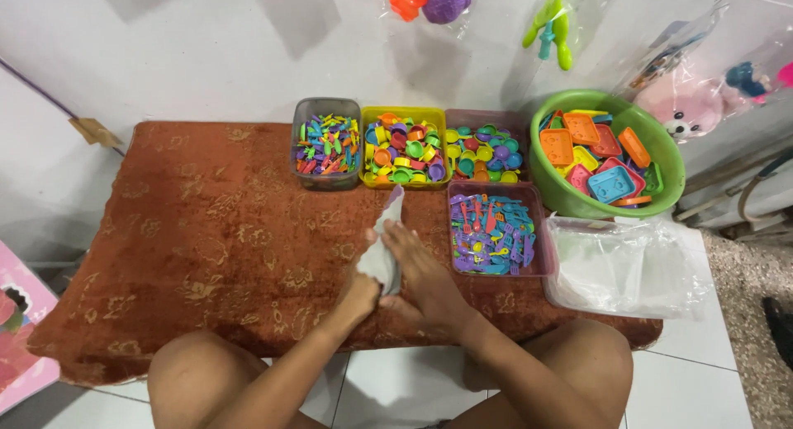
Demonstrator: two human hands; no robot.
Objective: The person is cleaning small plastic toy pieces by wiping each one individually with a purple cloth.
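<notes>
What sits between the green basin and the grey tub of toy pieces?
Head view: two tubs in a row, a yellow tub of small cups beside the grey tub, then a pink tub next to the green basin.

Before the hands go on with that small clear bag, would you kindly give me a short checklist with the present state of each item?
1. Small clear bag held by both hands: ok; left hand grips low, right hand alongside.
2. Bag mouth open: cannot tell.
3. Bag empty: cannot tell.
4. Tray of purple and blue toy utensils beside the right hand: ok.
5. Three small trays of toy pieces unobstructed at the back: ok.
6. Pile of clear bags at the right: ok.
</notes>
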